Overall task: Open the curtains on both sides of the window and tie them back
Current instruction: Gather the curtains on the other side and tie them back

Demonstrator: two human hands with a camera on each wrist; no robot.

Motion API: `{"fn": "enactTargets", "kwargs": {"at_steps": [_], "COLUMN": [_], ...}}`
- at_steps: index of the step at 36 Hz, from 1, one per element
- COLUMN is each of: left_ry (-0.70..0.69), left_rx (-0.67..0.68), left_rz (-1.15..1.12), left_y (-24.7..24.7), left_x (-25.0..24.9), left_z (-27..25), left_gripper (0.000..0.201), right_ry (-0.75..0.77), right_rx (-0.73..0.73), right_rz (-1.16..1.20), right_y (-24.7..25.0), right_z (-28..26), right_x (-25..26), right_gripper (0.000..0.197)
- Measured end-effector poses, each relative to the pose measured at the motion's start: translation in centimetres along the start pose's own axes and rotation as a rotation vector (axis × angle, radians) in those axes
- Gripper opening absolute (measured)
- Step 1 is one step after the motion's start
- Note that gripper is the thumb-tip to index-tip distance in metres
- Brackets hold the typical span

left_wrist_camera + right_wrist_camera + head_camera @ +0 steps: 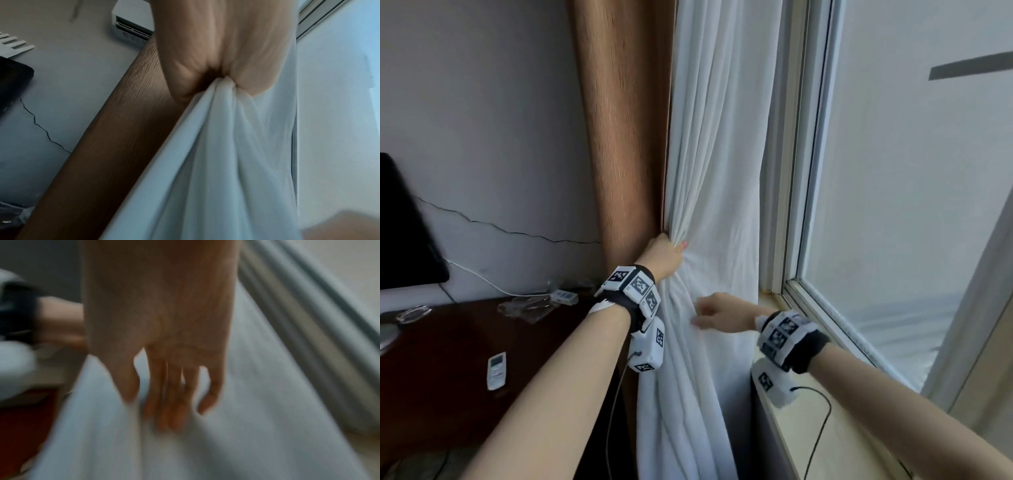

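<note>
So the left hand has a proper fistful of the white sheer curtain, fingers curled tight round the bunched fabric, right up against the edge of the brown curtain. From the left wrist view you can see the folds fanning out of that fist and hanging down. The right hand is lower and a bit toward the window, fingers stretched out fairly straight and loose, tips resting on the sheer's folds, not gripping anything. The right wrist view is blurry, but it shows the same thing: fingers spread flat against the white cloth.

Both curtains are gathered at the left side of the window, the brown one hanging straight against the wall and the sheer between it and the window frame.

Room-wise: pale windowsill under the right arm, a dark wooden desk on the left with a white remote lying on it, a dark monitor at the back, and a power strip with a white cable near the wall. There's a thin crack running along the wall.
</note>
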State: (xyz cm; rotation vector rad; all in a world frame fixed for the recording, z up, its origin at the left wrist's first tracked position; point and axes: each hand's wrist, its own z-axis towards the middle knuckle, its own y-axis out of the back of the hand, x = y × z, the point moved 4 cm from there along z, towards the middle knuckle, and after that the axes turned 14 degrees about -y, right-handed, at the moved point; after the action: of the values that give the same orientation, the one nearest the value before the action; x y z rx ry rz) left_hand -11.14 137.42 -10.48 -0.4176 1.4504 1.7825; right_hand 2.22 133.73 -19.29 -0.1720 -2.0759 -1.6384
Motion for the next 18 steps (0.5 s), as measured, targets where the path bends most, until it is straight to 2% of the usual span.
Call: {"fn": "enactTargets", "kwargs": {"at_steps": [2, 3, 6, 8, 10, 13, 15, 17, 18], "left_ry": [-0.001, 0.002, 0.005, 0.006, 0.009, 0.015, 0.014, 0.011, 0.003], "left_rx": [-0.011, -0.016, -0.014, -0.009, -0.008, -0.005, 0.007, 0.029, 0.041], "left_rz": [0.0, -0.005, 0.0, 0.0, 0.004, -0.01, -0.026, -0.037, -0.043], "left_y": [0.1, 0.1, 0.1, 0.0, 0.0, 0.0, -0.1, -0.2, -0.3], "left_x": [0.2, 0.2, 0.4, 0.6, 0.8, 1.4, 1.6, 1.8, 1.8], "left_z": [-0.1, 0.0, 0.2, 0.5, 0.7, 1.3, 1.5, 1.9, 2.0], "left_gripper": [0.051, 0.051, 0.052, 0.052, 0.053, 0.054, 0.055, 0.056, 0.056], "right_ry": [-0.157, -0.24, -0.438, -0.49, -0.482, -0.411, -0.382, -0.306, -0.245], "right_rx": [0.103, 0.109, -0.044, -0.161, -0.171, -0.112, -0.051, 0.053, 0.097], "right_rz": [-0.057, -0.032, 0.231, 0.421, 0.643, 0.952, 1.131, 1.275, 1.279], "right_y": [0.7, 1.4, 3.7, 4.8, 5.1, 4.7, 4.0, 3.1, 2.8], "right_z": [1.6, 2.5, 4.6, 5.6, 6.6, 8.1, 9.7, 10.9, 11.2], "right_x": [-3.5, -5.3, -9.5, -10.5, -10.2, -8.7, -7.8, -6.0, -4.9], "right_gripper": [0.021, 0.023, 0.034, 0.044, 0.055, 0.07, 0.074, 0.064, 0.051]}}
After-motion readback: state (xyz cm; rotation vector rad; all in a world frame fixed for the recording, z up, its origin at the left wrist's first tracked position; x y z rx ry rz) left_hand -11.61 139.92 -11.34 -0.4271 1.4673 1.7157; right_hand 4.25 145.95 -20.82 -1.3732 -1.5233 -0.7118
